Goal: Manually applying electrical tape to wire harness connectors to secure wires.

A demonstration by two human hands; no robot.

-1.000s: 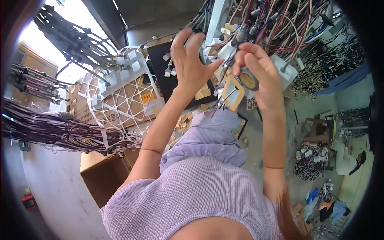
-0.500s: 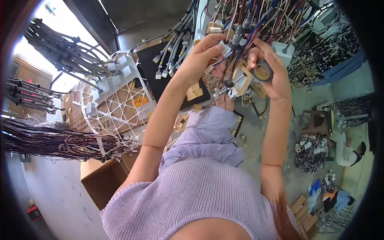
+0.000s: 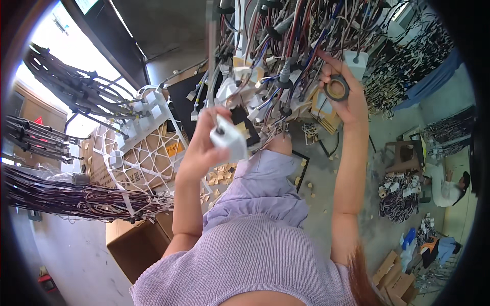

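A white plastic block [image 3: 236,143] with a hole in its side is gripped in my left hand [image 3: 196,153]. A thin grey cable [image 3: 211,66] rises from beside it, blurred by motion. My right hand [image 3: 353,104] is closed around a roll of dark tape [image 3: 337,78], which faces me with its yellowish core showing. The right index finger stretches up to the hanging bundle of red, blue, white and black wires [image 3: 316,38]. Grey cable ends with black collars [image 3: 284,76] hang between the two hands. Another white block [image 3: 356,64] sits just above my right hand.
On the left, grey cables [image 3: 66,81] run to white blocks on a white lattice rack [image 3: 148,153]. A dark wire bundle [image 3: 76,191] juts in below it. An open cardboard box [image 3: 135,242] stands lower left. Far right, a person [image 3: 446,191] sits near heaped cables.
My left hand has left the hanging wires and moved down and left, now with a white block in it. My right hand has stayed nearly in place with the tape.
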